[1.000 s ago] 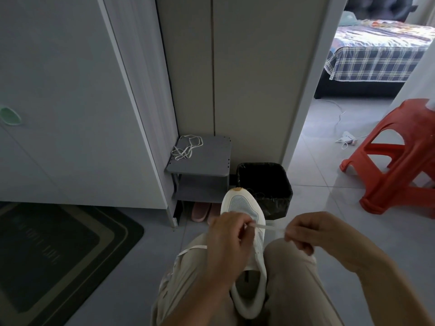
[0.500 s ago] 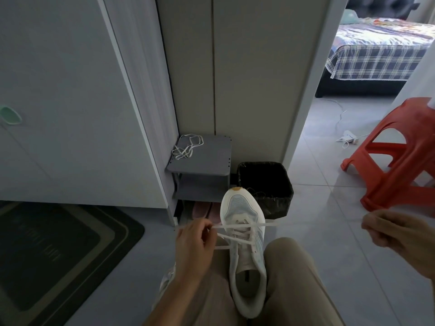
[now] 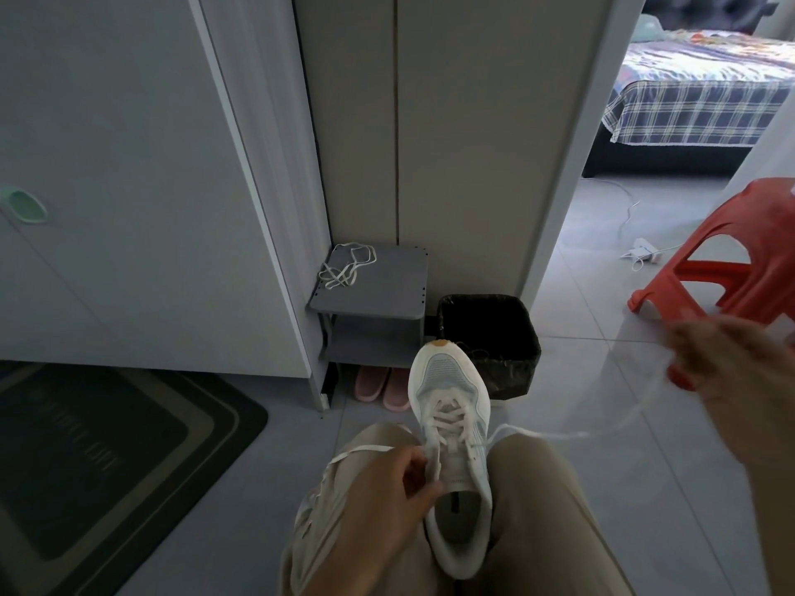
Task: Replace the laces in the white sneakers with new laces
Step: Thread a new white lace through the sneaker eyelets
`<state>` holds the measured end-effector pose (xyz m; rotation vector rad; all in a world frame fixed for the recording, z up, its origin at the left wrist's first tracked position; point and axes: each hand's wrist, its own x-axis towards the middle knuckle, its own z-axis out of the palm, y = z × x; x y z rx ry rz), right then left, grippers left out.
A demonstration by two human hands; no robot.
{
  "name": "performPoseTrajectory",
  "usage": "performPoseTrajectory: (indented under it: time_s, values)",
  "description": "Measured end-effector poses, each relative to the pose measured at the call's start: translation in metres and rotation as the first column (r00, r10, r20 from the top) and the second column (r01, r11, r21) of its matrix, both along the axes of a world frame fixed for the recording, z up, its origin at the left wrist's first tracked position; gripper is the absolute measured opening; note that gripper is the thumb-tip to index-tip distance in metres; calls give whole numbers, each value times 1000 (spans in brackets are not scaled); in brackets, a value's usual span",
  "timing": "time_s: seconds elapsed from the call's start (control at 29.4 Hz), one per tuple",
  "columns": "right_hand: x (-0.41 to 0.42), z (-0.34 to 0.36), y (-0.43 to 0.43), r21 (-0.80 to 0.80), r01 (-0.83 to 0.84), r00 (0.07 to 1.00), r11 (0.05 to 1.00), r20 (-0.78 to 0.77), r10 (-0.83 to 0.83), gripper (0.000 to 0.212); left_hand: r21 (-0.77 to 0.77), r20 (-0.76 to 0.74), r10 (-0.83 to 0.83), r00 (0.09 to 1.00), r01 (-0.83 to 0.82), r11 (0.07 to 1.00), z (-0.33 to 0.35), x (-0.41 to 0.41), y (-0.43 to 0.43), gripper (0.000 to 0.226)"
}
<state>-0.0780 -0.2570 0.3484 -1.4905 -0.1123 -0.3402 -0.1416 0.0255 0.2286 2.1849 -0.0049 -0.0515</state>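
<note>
A white sneaker [image 3: 451,428] lies between my knees, toe pointing away, partly laced with a white lace [image 3: 537,434]. My left hand [image 3: 387,501] holds the sneaker's left side at the eyelets, pinching the lace's left end, which trails over my left thigh. My right hand [image 3: 740,380] is raised far to the right, blurred, and grips the lace's right end; the lace runs slack from the sneaker's right eyelets to it. A loose bundle of white lace [image 3: 346,266] lies on the small grey shelf [image 3: 387,303].
A black bin [image 3: 490,346] stands just beyond the toe. Pink slippers [image 3: 383,387] sit under the shelf. An orange plastic stool [image 3: 731,260] is at the right, a dark doormat [image 3: 107,458] at the left. A cabinet and wall close off the front.
My right hand has risen higher at the right with the lace end, drawing more lace through. My left hand has slid back along the sneaker to the nearer eyelets.
</note>
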Motion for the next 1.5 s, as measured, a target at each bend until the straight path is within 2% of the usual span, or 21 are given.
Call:
performPoseTrajectory:
  time_s: [0.03,0.1,0.17,0.27,0.37,0.48,0.58,0.71,0.78,1.09,1.19,1.29,1.33,1.4,1.43,1.5]
  values:
    - [1,-10,11,4,-4,997,1000,-79,4,33,-23,9,18,1000,-18,1000,0,0,-1,16]
    - [-2,-33,47,-196,-145,963,970,-251,93,9,-41,29,38,999,-37,998,-3,1,-1,10]
    - [-14,-52,81,-354,-285,910,891,-393,135,15,-81,38,59,998,-56,995,-6,2,1,13]
    - [-26,-67,114,-440,-454,844,775,-492,215,12,-139,1,76,997,-75,987,-11,6,4,16]
    - [-32,-75,133,-562,-479,855,675,-473,213,12,-167,-16,80,997,-82,983,-12,7,6,19]
    - [-29,-86,139,-677,-424,894,601,-420,158,12,-219,-37,67,997,-73,973,-12,7,7,20]
    - [-24,-95,147,-718,-451,872,530,-482,89,14,-287,-63,78,995,-93,953,-11,7,6,18]
    - [-27,-94,150,-902,-273,962,335,-264,72,21,-349,-91,97,991,-122,929,-10,6,5,17]
    - [-29,-96,151,-915,-224,975,336,-208,81,22,-354,-87,92,992,-116,928,-10,6,6,17]
    - [-30,-99,155,-925,-198,980,325,-178,90,24,-305,-58,-4,998,-14,952,-7,4,13,21]
    - [-31,-102,157,-925,-159,986,346,-130,105,24,-300,-73,13,997,-35,953,-9,5,14,22]
    - [-35,-102,160,-929,-51,996,366,-21,84,15,-298,-92,60,994,-85,951,-12,7,12,20]
    - [-36,-101,162,-938,-18,997,347,8,74,17,-296,-97,77,992,-103,950,-12,7,11,21]
    - [-38,-106,163,-953,-49,998,300,-35,52,18,-273,-96,90,991,-114,955,-11,6,11,22]
    - [-38,-109,162,-950,-56,998,308,-45,42,15,-258,-96,83,992,-105,960,-10,6,11,20]
    - [-39,-116,159,-903,-127,992,410,-124,34,14,-231,-110,37,993,-62,971,-5,7,16,17]
